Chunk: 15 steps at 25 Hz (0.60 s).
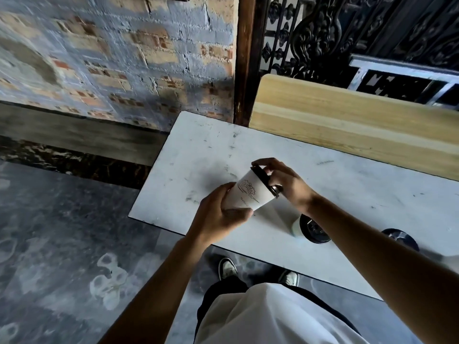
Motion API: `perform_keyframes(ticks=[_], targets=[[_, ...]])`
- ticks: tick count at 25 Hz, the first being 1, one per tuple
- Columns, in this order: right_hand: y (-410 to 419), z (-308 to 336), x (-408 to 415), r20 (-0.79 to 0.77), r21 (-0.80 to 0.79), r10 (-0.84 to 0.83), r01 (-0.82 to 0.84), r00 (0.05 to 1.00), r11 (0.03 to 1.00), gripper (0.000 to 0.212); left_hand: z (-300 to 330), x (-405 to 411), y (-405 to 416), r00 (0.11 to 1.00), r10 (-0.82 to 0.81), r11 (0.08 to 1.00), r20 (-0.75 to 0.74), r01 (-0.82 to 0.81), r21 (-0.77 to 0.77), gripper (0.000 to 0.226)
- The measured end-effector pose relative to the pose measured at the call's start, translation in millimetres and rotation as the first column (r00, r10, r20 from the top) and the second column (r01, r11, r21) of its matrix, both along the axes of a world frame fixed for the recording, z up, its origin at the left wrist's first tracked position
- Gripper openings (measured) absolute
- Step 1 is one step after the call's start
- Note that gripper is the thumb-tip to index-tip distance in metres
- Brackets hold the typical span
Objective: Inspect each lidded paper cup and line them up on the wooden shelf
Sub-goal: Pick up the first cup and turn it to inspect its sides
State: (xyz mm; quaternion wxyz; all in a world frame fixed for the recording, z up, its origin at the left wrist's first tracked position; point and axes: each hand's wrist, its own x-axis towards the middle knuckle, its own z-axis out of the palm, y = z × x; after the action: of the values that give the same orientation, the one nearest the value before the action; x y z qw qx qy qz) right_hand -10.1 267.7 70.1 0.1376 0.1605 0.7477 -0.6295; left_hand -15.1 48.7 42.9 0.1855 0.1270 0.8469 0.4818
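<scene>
Left hand grips tilted cup (right hand — lid).

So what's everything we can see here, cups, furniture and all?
Held cup: one, white with a line drawing and a black lid, tilted above the table between both hands.
Standing cups: two, black-lidded, on the table near its front edge; one under the right forearm, the other further right, partly hidden.
Table: one, white and scuffed.
Wooden shelf: one, pale wood, behind the table, no cups on it yet.
Brick wall: grey-washed, at left.
Dark ironwork: black, top right.
Shoes: two, pale, on the grey floor.
Left hand: grips the cup's base.
Right hand: fingers curled on the lid.
</scene>
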Motion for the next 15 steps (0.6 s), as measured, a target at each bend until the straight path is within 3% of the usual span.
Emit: perform_keyframes(ticks=[3,5,15], targets=[[-2.4,2.9,10.4,0.005,-0.257,-0.112,0.110,0.994,0.960,0.038,18.6,10.0,4.9,0.994,-0.032,0.999,-0.107,0.031,-0.013,0.075],[-3.9,1.1,17.8,-0.007,-0.327,-0.198,0.184,0.980,0.927,0.036,29.4,15.9,10.5,0.985,-0.045,0.998,-0.165,0.038,-0.045,0.078],[-1.2,-0.4,45.9,0.008,-0.342,-0.282,0.267,0.959,0.901,0.048,44.4,35.9,27.4,0.967,-0.072,0.994,-0.244,0.049,-0.098,0.077]])
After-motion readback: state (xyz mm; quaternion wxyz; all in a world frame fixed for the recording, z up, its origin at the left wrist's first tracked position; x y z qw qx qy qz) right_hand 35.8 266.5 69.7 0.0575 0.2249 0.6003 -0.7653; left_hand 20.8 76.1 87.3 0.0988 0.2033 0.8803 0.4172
